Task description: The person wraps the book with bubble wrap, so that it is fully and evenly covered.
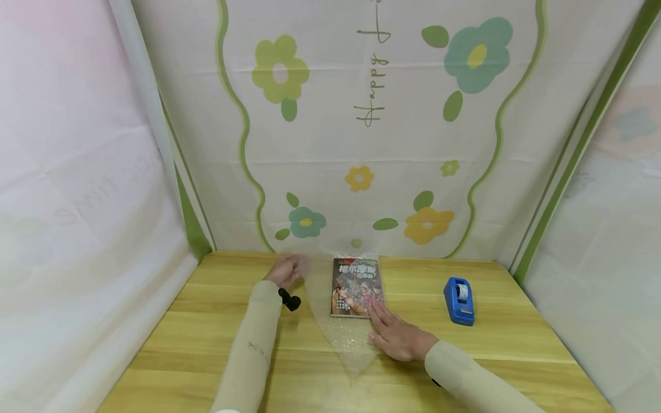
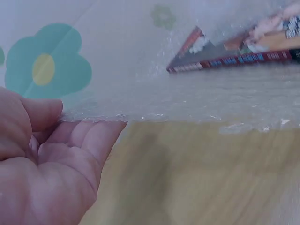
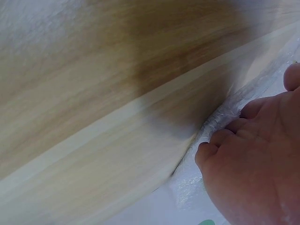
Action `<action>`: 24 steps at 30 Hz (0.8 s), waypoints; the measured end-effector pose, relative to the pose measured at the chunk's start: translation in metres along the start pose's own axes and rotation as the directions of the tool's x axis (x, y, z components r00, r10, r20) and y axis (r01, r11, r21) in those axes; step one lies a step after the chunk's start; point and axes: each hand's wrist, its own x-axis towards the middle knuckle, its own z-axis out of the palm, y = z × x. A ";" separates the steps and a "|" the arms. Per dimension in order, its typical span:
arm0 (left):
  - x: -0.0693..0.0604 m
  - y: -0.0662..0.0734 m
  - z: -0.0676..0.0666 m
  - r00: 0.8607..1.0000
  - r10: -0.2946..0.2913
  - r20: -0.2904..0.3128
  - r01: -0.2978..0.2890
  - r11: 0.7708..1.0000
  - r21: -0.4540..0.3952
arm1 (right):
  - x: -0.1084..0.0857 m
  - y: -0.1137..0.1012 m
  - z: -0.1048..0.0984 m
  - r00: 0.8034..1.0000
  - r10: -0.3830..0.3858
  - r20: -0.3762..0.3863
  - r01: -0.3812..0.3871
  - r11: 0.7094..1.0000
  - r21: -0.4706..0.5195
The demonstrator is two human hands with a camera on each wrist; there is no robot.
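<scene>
The book (image 1: 356, 288) lies at the lower centre of the head view amid clear bubble wrap (image 1: 347, 344); the left hand (image 1: 286, 272) has a thumb-and-finger grip on the wrap's edge, while the right hand (image 1: 401, 338) presses near the book's lower right corner, fingers nearly straight. A hard leftward pull could drag the book askew if that pressure eases. Whether wrap covers the whole cover is hard to make out; the right-wrist view shows no book.
</scene>
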 end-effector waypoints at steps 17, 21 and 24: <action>-0.004 0.034 0.069 0.999 0.044 0.030 -0.046 0.995 0.085 | 0.002 0.001 -0.004 1.000 0.013 0.027 -0.013 1.000 0.009; -0.002 0.030 0.082 0.998 0.059 0.038 -0.064 0.989 0.133 | 0.002 0.001 -0.003 0.999 0.017 0.028 -0.017 1.000 0.012; -0.006 0.028 0.094 0.995 0.087 0.039 -0.092 0.982 0.168 | 0.002 0.000 -0.003 1.000 0.018 0.025 -0.018 1.000 0.014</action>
